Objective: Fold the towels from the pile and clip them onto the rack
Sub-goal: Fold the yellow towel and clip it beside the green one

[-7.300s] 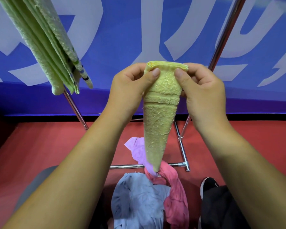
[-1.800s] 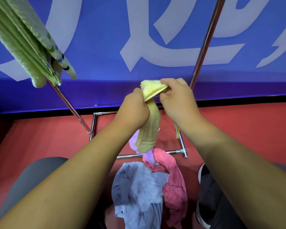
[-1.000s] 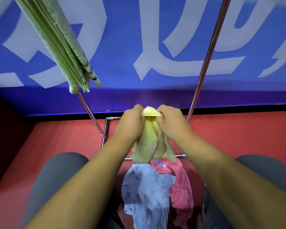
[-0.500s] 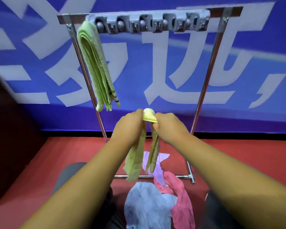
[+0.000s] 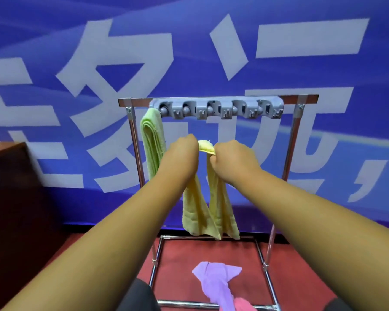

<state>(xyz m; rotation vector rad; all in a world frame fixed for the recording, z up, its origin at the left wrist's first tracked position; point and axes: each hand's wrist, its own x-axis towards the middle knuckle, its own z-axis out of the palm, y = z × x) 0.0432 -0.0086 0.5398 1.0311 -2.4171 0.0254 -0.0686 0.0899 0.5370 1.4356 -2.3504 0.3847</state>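
Head view hides our fingertips; our left hand [image 5: 184, 153] and right hand [image 5: 233, 159] grip the yellow towel [image 5: 220, 205], its length hanging straight down below the rack [image 5: 216, 108].

The rack [image 5: 290, 151] gleams: polished metal tubing, bright glints running down its posts. Across the top, the clip bar [image 5: 216, 108] is grey plastic, smooth with a dull sheen. The green towel [image 5: 152, 140] shows thick looped terry, matt and nubbly, and the yellow towel [image 5: 194, 209] is the same fuzzy cloth. Down low, the purple cloth [image 5: 216, 281] looks thinner and smoother. The red floor [image 5: 207, 250] reads matt, the blue banner [image 5: 211, 63] smooth and faintly glossy.
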